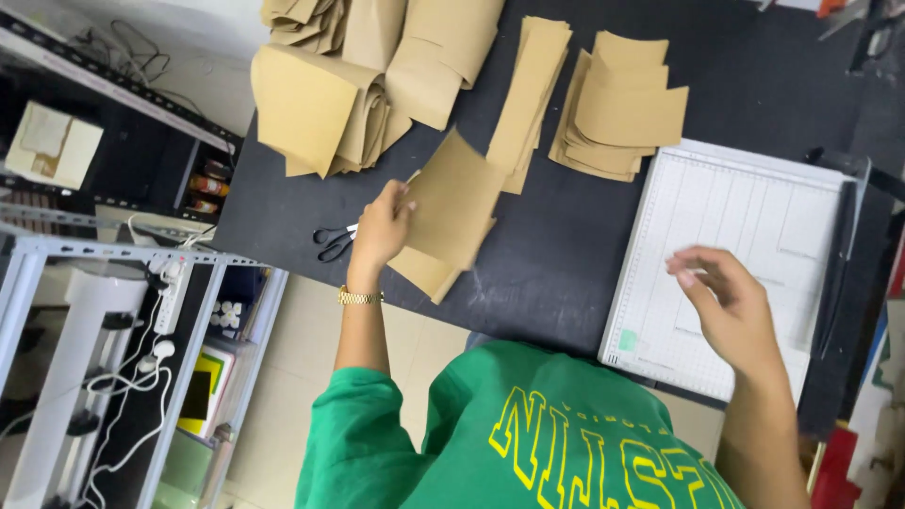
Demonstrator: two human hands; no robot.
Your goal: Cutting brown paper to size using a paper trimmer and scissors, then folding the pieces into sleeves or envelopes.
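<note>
My left hand [382,231] grips a tan kraft paper sheet [452,207] by its edge, lifting it above a small pile of the same sheets [424,271] near the front of the black table [547,254]. A gold watch is on that wrist. My right hand [726,302] hovers over the white gridded paper cutter [745,217] with loosely curled fingers, holding nothing I can see. Black-handled scissors [335,241] lie just left of my left hand.
More tan paper lies behind: a rolled, folded heap [349,94], a narrow strip stack [533,85] and a fanned stack [622,108]. The cutter's black blade arm [837,254] runs along its right side. A metal rack with cables and a power strip [170,292] stands at left.
</note>
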